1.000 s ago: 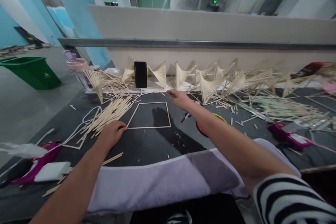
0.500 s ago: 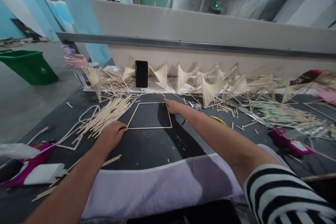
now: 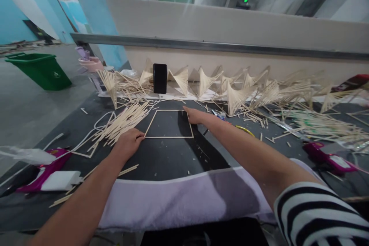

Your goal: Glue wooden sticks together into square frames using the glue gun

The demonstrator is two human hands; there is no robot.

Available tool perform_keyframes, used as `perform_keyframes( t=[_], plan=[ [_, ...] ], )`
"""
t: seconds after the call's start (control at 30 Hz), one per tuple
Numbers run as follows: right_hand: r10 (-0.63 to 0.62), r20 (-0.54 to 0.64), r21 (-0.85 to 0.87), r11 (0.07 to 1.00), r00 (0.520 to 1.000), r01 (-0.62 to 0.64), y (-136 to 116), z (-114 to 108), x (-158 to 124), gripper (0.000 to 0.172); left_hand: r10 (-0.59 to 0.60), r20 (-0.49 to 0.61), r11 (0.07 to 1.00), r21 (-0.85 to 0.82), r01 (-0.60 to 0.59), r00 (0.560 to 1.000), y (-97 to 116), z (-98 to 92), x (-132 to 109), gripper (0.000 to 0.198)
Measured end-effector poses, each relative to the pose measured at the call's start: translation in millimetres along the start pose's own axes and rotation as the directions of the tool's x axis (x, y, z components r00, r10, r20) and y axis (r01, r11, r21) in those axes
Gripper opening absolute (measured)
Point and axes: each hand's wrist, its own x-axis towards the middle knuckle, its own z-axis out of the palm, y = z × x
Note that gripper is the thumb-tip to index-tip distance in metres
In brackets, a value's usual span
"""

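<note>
A four-sided frame of thin wooden sticks lies flat on the dark tabletop. My left hand is closed, thumb and fingertips pinching the frame's near left corner. At the far right corner, my right hand has its fingers around the joint, index finger reaching past it; part of that corner is hidden by the hand. A pile of loose wooden sticks spreads just beyond my left hand.
Twisted stick models line the back, around a black phone-like slab. Magenta tools, probably glue guns, lie left and right, with white cables near the left one. A lilac cloth covers the near edge. A green bin stands left.
The whole view has shifted slightly, so things sit a little further right. Both hands stay at the same corners of the stick frame.
</note>
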Motion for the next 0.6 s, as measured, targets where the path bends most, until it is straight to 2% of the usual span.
perform_keyframes(
  t=[0.17,0.33,0.5,0.6],
  plan=[
    [-0.018,-0.025,0.002,1.0,1.0,0.018,0,-4,-6,0.075,-0.015,0.004,1.0,-0.003,0.015,1.0,1,-0.6,1,0.029],
    [0.042,-0.044,-0.01,0.999,0.998,-0.043,-4,-10,-17,0.072,-0.024,0.016,1.0,-0.013,0.025,1.0,5,-3.7,1,0.031],
    [0.102,-0.133,0.002,0.995,0.986,-0.103,-14,-13,-52,0.064,-0.042,0.029,0.999,-0.019,0.043,0.999,8,-6.5,1,0.029],
    [0.102,-0.168,0.143,0.987,0.981,-0.078,-21,-4,-81,0.065,-0.053,0.033,0.999,-0.004,0.053,0.998,7,-6.3,2,0.03]
  ],
)
